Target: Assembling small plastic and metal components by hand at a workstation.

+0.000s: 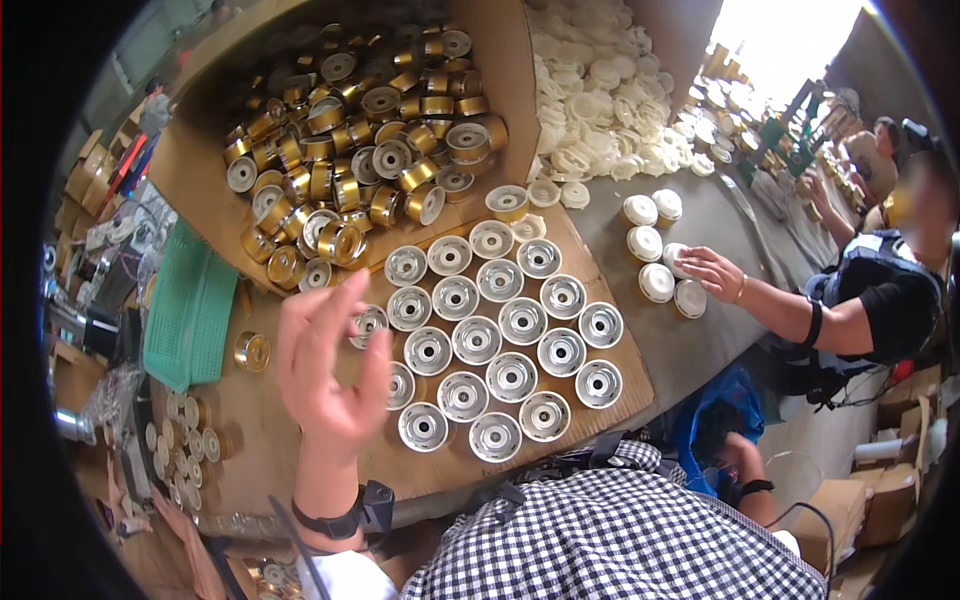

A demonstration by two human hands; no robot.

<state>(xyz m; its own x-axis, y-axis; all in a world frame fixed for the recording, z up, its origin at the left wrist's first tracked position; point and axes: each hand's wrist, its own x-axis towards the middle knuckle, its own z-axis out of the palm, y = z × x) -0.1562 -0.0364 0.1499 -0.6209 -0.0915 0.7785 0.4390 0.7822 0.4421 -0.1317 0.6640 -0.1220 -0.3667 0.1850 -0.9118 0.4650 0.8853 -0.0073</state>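
My left hand (330, 360) is raised over the left side of the table with its fingers apart and nothing visible between them. Behind and beside it, several round metal cups with white rims (477, 340) stand in rows on a flat cardboard sheet (620, 350). The hand hides part of the leftmost cups. Low on the right, my right hand (740, 460) is at a blue plastic bag (715, 420). Its fingers are dark and partly hidden, so I cannot make out what they hold.
A cardboard box (195, 165) holds heaped gold cups; white plastic lids (600, 90) are piled beside it. A green basket (190, 305) stands left. A co-worker's hand (710, 272) touches white-capped pieces (656, 282) at right. More cups (185, 450) stand at lower left.
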